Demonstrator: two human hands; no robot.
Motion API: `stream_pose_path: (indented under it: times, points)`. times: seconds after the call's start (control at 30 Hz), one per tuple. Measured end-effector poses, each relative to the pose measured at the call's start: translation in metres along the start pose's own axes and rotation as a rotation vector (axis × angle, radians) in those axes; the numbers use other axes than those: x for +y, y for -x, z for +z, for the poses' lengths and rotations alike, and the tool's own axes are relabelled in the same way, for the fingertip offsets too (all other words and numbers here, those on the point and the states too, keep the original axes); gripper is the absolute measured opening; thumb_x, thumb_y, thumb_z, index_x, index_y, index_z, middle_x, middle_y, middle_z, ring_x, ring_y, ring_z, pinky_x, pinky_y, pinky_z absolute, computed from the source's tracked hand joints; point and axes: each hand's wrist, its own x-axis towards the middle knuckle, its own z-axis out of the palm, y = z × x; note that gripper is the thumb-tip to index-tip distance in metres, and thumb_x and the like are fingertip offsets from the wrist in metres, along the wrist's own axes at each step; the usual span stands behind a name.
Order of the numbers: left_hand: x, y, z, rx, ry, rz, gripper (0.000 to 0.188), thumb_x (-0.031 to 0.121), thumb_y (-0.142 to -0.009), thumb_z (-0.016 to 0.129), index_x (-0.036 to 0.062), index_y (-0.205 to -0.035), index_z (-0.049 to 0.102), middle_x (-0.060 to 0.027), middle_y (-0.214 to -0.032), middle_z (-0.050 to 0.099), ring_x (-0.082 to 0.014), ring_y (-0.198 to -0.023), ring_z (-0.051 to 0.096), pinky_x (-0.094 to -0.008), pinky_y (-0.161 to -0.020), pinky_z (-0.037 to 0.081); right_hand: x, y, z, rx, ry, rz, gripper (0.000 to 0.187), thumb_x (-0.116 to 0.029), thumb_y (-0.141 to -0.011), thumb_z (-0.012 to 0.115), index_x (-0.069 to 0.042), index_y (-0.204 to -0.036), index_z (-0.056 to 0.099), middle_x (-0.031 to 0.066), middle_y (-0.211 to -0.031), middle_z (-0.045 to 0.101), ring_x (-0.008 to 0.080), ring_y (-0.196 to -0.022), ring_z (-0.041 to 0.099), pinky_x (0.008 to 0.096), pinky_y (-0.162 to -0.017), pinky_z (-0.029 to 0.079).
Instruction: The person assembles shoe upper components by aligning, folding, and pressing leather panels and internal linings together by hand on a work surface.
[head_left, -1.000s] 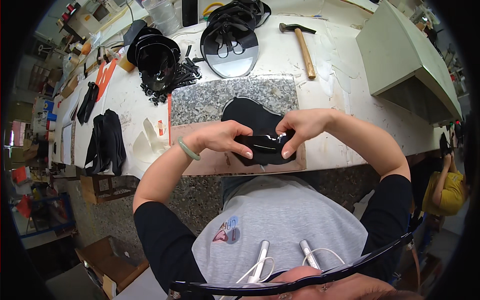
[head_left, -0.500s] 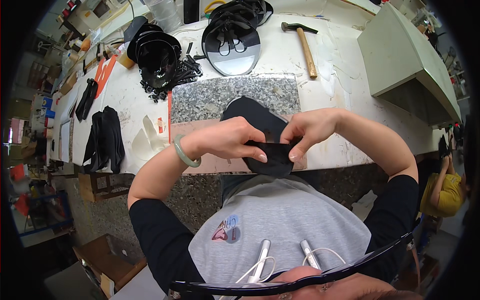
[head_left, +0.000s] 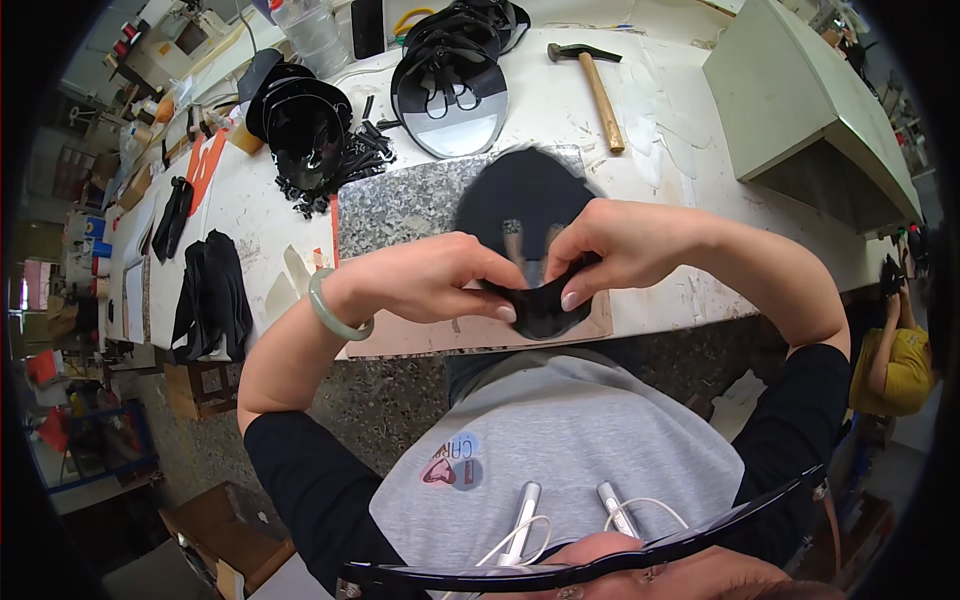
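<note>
A black shoe upper (head_left: pixel 525 195), rounded at its far end and with slots in its middle, is raised over the work board, slightly blurred at the far edge. My left hand (head_left: pixel 450 278) pinches its near band on the left, thumb on top. From the right, my right hand (head_left: pixel 610 255) pinches the same band between thumb and fingers. The near band bends down in a shiny curve between the two hands. Under it are a speckled stone slab (head_left: pixel 400 205) and a pinkish board (head_left: pixel 430 335). My fingertips are partly hidden behind the band.
A hammer (head_left: pixel 602 100) lies beyond the slab. Stacks of shiny black uppers (head_left: pixel 450 110) and curved black pieces (head_left: pixel 305 125) stand at the back, near small black strips (head_left: pixel 365 150). Black strips (head_left: pixel 212 295) lie left. A pale metal box (head_left: pixel 790 100) stands right; a person in yellow (head_left: pixel 890 360) sits beyond.
The shoe upper has tipped up and away, so more of its rounded end and slots show. Both hands keep their pinch on its near band. The view has shifted slightly.
</note>
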Motion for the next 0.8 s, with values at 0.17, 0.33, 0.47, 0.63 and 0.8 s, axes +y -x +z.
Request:
stream_pose_path:
  times: [0.17,0.33,0.47,0.63,0.8]
  points:
    - [0.013,-0.004,0.007,0.116,0.181,-0.090,0.031,0.030,-0.090,0.068,0.0006,-0.097,0.068,-0.0077,-0.075,0.063,-0.0147,-0.066,0.056,-0.0301,-0.059,0.043,-0.007,0.003,-0.004,0.003,0.110,0.024,0.025,-0.019,-0.083,0.072,-0.001,-0.099,0.067,0.0103,-0.080,0.069,0.0181,-0.070,0.063,0.0312,-0.065,0.049]
    - [0.019,0.007,0.028,0.312,0.179,0.079,0.025,0.026,-0.091,0.067,0.0015,-0.089,0.066,-0.0028,-0.071,0.058,-0.0053,-0.064,0.047,-0.0258,-0.055,0.038,-0.005,0.011,-0.004,0.000,0.112,-0.125,0.022,-0.019,-0.086,0.071,0.000,-0.096,0.064,0.0082,-0.077,0.066,0.0161,-0.069,0.061,0.0317,-0.063,0.046]
    - [0.035,0.006,0.021,0.352,0.628,0.001,0.024,0.023,-0.094,0.064,-0.0004,-0.088,0.066,0.0035,-0.073,0.057,-0.0051,-0.068,0.049,-0.0232,-0.058,0.038,0.009,0.007,-0.004,-0.133,-0.540,-0.161,0.021,-0.017,-0.091,0.068,-0.001,-0.104,0.065,-0.0009,-0.088,0.065,0.0063,-0.080,0.057,0.0232,-0.075,0.047]
    - [0.026,-0.013,0.023,0.842,1.103,0.279,0.017,0.018,-0.099,0.055,0.0022,-0.096,0.059,-0.0029,-0.091,0.065,-0.0106,-0.084,0.063,-0.0258,-0.077,0.050,0.008,-0.005,-0.023,0.869,0.158,-0.430,0.031,-0.031,-0.093,0.063,-0.005,-0.109,0.066,0.0050,-0.095,0.069,0.0130,-0.089,0.060,0.0302,-0.080,0.046]
    - [-0.013,-0.047,0.030,1.066,1.147,0.693,0.020,0.015,-0.099,0.052,0.0021,-0.113,0.059,-0.0073,-0.113,0.065,-0.0135,-0.107,0.060,-0.0298,-0.098,0.043,-0.002,-0.004,0.001,1.021,0.086,-0.256,0.033,-0.034,-0.096,0.059,-0.004,-0.108,0.066,0.0071,-0.096,0.067,0.0139,-0.084,0.060,0.0260,-0.074,0.047]
